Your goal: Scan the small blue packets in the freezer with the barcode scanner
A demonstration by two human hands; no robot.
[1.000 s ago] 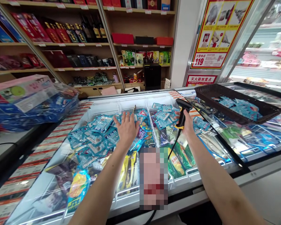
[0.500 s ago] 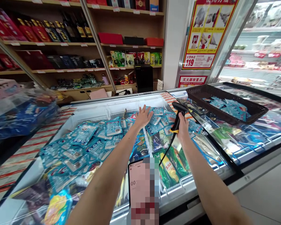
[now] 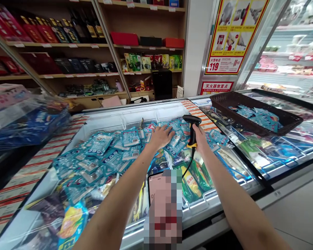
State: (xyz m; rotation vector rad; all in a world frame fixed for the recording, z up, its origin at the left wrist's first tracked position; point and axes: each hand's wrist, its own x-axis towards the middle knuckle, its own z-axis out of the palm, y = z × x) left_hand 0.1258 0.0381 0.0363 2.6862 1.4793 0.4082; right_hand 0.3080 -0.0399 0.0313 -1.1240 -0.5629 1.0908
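Note:
My left hand [image 3: 160, 137] is over a heap of small blue plastic packets [image 3: 99, 143], palm down with its fingers apart. Its fingertips seem to touch the packets under them, though the contact is partly hidden. In my right hand [image 3: 200, 139] is a black and yellow barcode scanner [image 3: 192, 134], gripped by its handle, with its head towards the left hand. A black cord [image 3: 189, 164] hangs from the handle's lower end. More blue packets [image 3: 177, 140] lie between the two hands.
All this is in a chest freezer [image 3: 167, 110] with wire dividers. Green and yellow bags [image 3: 191, 182] lie nearer me. A phone [image 3: 155, 194], partly blurred out, is in front. To the right, a dark brown basket [image 3: 281, 130] holds blue packets. Plastic-wrapped goods [image 3: 28, 118] stand left.
My left hand has come down a little, its fingers flatter over the packets. The scanner in my right hand has shifted slightly left and stands more upright. The view has shifted a little.

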